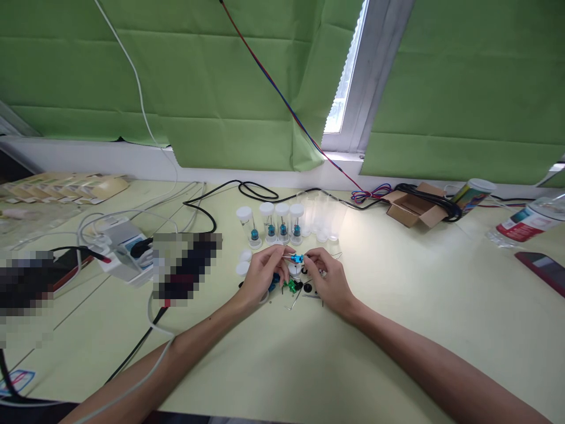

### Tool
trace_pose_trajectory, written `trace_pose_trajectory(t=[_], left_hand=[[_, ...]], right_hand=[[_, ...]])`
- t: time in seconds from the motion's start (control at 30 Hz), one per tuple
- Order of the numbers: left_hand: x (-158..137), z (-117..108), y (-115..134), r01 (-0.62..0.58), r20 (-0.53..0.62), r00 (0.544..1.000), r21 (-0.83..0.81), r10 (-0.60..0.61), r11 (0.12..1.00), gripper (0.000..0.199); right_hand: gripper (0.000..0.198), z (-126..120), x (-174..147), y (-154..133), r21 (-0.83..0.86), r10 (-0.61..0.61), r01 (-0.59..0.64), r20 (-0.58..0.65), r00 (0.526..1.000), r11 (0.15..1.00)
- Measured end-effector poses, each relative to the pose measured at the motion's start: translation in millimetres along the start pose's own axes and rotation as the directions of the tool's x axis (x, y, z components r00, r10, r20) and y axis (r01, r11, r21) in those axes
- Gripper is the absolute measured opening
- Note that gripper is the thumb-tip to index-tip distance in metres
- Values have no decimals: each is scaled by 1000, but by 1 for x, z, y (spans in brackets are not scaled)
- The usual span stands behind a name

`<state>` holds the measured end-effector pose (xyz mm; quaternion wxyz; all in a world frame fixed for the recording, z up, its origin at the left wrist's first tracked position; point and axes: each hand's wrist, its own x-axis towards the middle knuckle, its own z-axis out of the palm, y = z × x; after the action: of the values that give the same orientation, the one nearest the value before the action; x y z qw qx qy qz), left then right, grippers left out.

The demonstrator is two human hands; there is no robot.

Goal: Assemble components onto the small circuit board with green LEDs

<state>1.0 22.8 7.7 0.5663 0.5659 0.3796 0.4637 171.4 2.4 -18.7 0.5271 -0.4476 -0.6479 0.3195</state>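
My left hand (265, 270) is closed, with thumb and fingers pinching the thin silvery shaft of a small blue metal part (297, 258). At the part's other end, my right hand (327, 274) is closed too, its fingertips touching or holding something small and dark that I cannot make out. Beneath both hands lie a green metal part (291, 286), a black round disc (308, 288), a darker blue part (274, 281) and thin bent metal keys (293, 301). White caps (242, 268) sit beside my left hand. Behind the hands stand several clear tubes (282, 227) with white lids and blue parts inside.
Empty clear tubes (326, 221) stand behind my right hand. To the left are a white power strip (126, 247) and tangled cables. On the right are an opened cardboard box (415, 207), a plastic bottle (529, 221) and a phone (545, 270). Green blinds (242, 88) hang behind.
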Motion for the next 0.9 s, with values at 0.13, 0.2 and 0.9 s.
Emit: trace_pose_trajectory(t=[0.13, 0.2, 0.9], left_hand=[[-1, 0, 0, 0, 11, 1000, 11, 0, 1000, 35], [0, 0, 0, 0, 15, 1000, 14, 0, 1000, 36], [1, 0, 0, 22, -1, 1000, -9, -22, 1000, 36]], right_hand=[[20, 0, 0, 0, -15, 18, -18, 2, 1000, 1000], [21, 0, 0, -1, -22, 24, -24, -2, 1000, 999], [37, -1, 0, -4, -132, 17, -23, -46, 999, 991]])
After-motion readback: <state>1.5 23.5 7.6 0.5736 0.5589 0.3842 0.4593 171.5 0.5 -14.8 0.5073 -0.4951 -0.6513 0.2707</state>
